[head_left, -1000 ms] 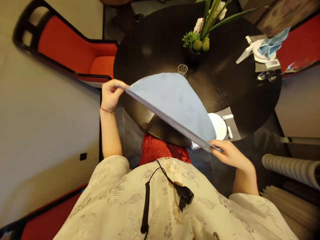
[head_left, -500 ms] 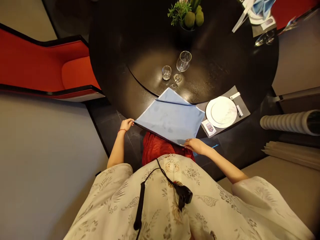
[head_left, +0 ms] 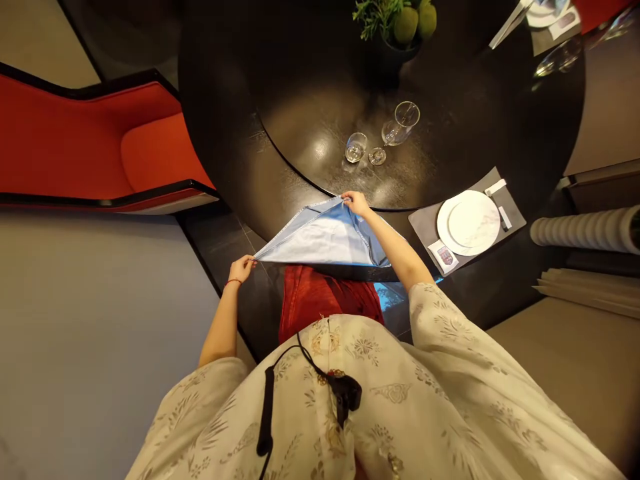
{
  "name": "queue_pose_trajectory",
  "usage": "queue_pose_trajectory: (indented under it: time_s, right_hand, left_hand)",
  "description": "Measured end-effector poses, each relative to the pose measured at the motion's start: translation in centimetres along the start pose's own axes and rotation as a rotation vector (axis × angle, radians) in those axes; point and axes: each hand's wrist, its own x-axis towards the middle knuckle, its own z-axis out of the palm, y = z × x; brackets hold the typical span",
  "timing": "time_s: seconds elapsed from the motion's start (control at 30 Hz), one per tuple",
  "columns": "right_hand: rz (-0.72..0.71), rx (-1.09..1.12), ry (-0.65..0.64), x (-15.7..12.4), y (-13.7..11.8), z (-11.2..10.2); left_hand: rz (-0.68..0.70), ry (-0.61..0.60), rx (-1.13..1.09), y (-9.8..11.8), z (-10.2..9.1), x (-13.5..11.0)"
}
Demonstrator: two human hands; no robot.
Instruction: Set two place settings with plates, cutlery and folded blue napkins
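A light blue cloth napkin [head_left: 320, 239] lies at the near edge of the round dark table [head_left: 280, 180], partly folded over so its paler side shows. My left hand [head_left: 243, 268] pinches its left corner just off the table edge. My right hand [head_left: 355, 202] is closed on another corner at the far side of the cloth, reaching across it. The right forearm hides part of the napkin's right side. Beyond the napkin stand a small glass tumbler [head_left: 355, 148] and a stemmed wine glass [head_left: 400, 125].
To the right, a grey placemat [head_left: 423, 223] bears stacked white plates [head_left: 470, 223] and a small printed packet [head_left: 444, 256]. A potted plant [head_left: 393, 37] stands at the table's middle. A red chair [head_left: 155, 140] is on the left, a ribbed pale column [head_left: 583, 230] on the right.
My right hand has carried the near right corner of the napkin up and over to its far side, folding the cloth. My left hand keeps its corner. The view has shifted slightly.
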Motion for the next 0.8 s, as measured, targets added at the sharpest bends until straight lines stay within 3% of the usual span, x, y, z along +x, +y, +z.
queue_pose_trajectory:
  time_s: [0.2,0.4,0.5,0.57,0.63,0.7,0.73,0.8]
  right_hand:
    - [0.053,-0.098,0.070,1.9,-0.5,2.0]
    - [0.055,-0.114,0.078,1.9,-1.0,2.3]
    - [0.052,-0.053,0.054,1.9,-1.8,1.9]
    - [0.048,0.044,0.021,1.4,-2.6,1.1]
    - [0.017,0.157,-0.025,0.3,-3.9,-0.1]
    - [-0.056,0.251,-0.050,-1.3,-5.7,-1.6]
    - [-0.101,0.285,-0.054,-2.1,-6.8,-2.4]
    - [-0.183,0.328,-0.051,-3.8,-9.1,-4.1]
  left_hand:
    - [-0.002,-0.026,-0.003,-1.0,-0.8,0.2]
    - [-0.028,-0.034,0.058,0.1,-1.5,0.5]
    - [-0.044,0.052,0.157,0.8,-3.4,1.5]
    - [-0.017,0.171,0.213,1.6,-5.5,3.0]
    - [0.083,0.350,0.215,3.7,-7.5,4.9]
    - [0.237,0.512,0.150,7.9,-8.6,6.9]
    - [0.316,0.546,0.101,10.8,-8.6,7.7]
    - [0.517,0.425,0.012,17.9,-7.3,8.4]
